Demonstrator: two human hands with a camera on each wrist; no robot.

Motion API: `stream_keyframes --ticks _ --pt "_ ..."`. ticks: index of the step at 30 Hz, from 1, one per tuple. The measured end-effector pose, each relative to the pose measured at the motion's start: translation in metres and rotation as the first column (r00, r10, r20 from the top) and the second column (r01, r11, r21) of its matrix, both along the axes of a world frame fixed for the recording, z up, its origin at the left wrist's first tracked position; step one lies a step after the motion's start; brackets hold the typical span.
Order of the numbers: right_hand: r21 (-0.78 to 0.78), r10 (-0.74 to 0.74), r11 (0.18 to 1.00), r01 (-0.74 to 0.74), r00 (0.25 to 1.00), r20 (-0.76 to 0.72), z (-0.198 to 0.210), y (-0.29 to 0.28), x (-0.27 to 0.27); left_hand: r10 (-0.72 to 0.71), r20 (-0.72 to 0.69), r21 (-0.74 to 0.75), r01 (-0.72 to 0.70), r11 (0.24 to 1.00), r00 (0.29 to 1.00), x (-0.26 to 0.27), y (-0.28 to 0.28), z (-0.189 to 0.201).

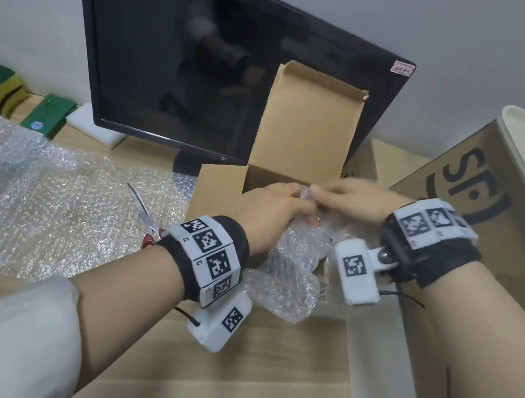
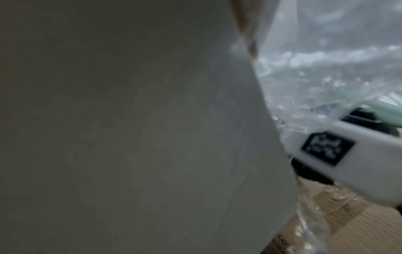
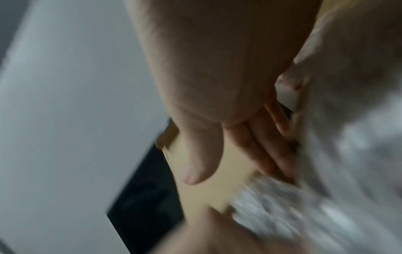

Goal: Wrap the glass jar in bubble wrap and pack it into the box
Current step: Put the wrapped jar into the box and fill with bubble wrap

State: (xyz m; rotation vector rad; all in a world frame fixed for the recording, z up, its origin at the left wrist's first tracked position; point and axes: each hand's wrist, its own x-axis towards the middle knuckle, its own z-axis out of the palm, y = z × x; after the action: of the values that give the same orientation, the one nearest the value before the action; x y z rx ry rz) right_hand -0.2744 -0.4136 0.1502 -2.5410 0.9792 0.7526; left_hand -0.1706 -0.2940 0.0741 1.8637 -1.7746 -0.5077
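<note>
A crumpled bundle of bubble wrap sits at the mouth of the small open cardboard box. No jar shows; whatever the wrap holds is hidden. My left hand curls its fingers over the top of the bundle from the left. My right hand reaches in from the right, blurred by motion. In the right wrist view its fingers lie straight against the bubble wrap, thumb held apart. The left wrist view is mostly blocked by a blurred grey surface, with bubble wrap at its right.
A large loose sheet of bubble wrap covers the desk on the left, with red-handled scissors on it. A black monitor stands behind the box. A big printed carton and a white board lie to the right.
</note>
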Motion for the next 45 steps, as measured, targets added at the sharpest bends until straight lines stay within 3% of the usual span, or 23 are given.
stream_keyframes --ticks 1,3,5,11,14,17,21,26,29,30,33,34,38,41,42,43,45 --pt "0.029 -0.069 0.997 0.065 0.984 0.162 0.010 -0.001 -0.008 0.002 0.015 0.008 -0.002 1.000 1.000 0.000 0.000 0.001" --pt "0.110 -0.184 0.983 0.150 0.864 0.469 0.027 0.006 -0.030 -0.006 0.022 0.026 0.005 1.000 1.000 -0.001 0.000 0.002" --pt "0.174 -0.258 0.966 0.191 0.764 0.592 0.037 0.021 -0.056 -0.005 0.021 0.025 0.005 1.000 1.000 -0.001 0.001 0.002" --pt "0.044 -0.263 0.963 0.264 0.900 0.348 -0.009 0.061 -0.082 0.011 0.038 0.018 -0.011 1.000 0.999 -0.002 -0.002 0.001" --pt "-0.086 -0.287 0.935 0.344 0.876 0.387 -0.040 0.073 -0.085 0.023 0.009 0.000 -0.023 1.000 1.000 -0.003 -0.001 0.000" --pt "-0.046 -0.338 0.890 0.454 0.724 0.601 -0.051 0.078 -0.100 0.024 -0.043 0.009 -0.024 1.000 0.999 -0.005 0.002 0.003" --pt "0.006 -0.307 0.870 0.494 0.531 0.790 -0.043 0.086 -0.114 0.024 -0.021 0.026 -0.023 0.999 1.000 -0.004 0.001 0.004" --pt "0.228 -0.337 0.822 0.522 0.123 0.933 -0.016 0.096 -0.126 0.036 -0.006 0.133 -0.035 0.991 0.999 -0.003 -0.003 0.012" --pt "0.361 -0.365 0.795 0.487 -0.092 0.926 -0.008 0.104 -0.133 -0.069 0.061 0.261 0.051 0.964 0.996 0.000 -0.007 0.029" --pt "0.379 -0.373 0.805 0.456 -0.108 0.922 -0.005 0.108 -0.134 -0.101 0.101 0.291 0.068 0.954 0.990 0.001 -0.008 0.035" --pt "0.355 -0.403 0.849 0.392 0.046 0.914 -0.002 0.119 -0.131 -0.197 0.166 0.315 0.137 0.939 0.966 0.007 -0.011 0.042" --pt "0.360 -0.416 0.842 0.402 0.059 0.907 -0.003 0.121 -0.128 -0.252 0.222 0.297 0.181 0.937 0.942 0.010 -0.012 0.042" --pt "0.309 -0.357 0.769 0.559 -0.026 0.934 -0.001 0.120 -0.113 -0.287 0.360 0.249 0.205 0.947 0.888 0.008 -0.006 0.043" --pt "0.312 -0.310 0.808 0.499 -0.090 0.947 0.017 0.117 -0.093 -0.263 0.377 0.209 0.196 0.958 0.888 -0.004 0.007 0.038" --pt "0.301 -0.293 0.836 0.459 -0.090 0.952 0.024 0.113 -0.085 -0.275 0.443 0.211 0.200 0.957 0.853 -0.007 0.013 0.034" --pt "0.264 -0.273 0.858 0.440 -0.045 0.961 0.033 0.109 -0.074 -0.284 0.480 0.220 0.199 0.955 0.830 -0.009 0.016 0.029" --pt "0.117 -0.192 0.896 0.429 0.137 0.972 0.042 0.093 -0.052 -0.242 0.509 0.229 0.142 0.963 0.826 -0.010 0.022 0.023"
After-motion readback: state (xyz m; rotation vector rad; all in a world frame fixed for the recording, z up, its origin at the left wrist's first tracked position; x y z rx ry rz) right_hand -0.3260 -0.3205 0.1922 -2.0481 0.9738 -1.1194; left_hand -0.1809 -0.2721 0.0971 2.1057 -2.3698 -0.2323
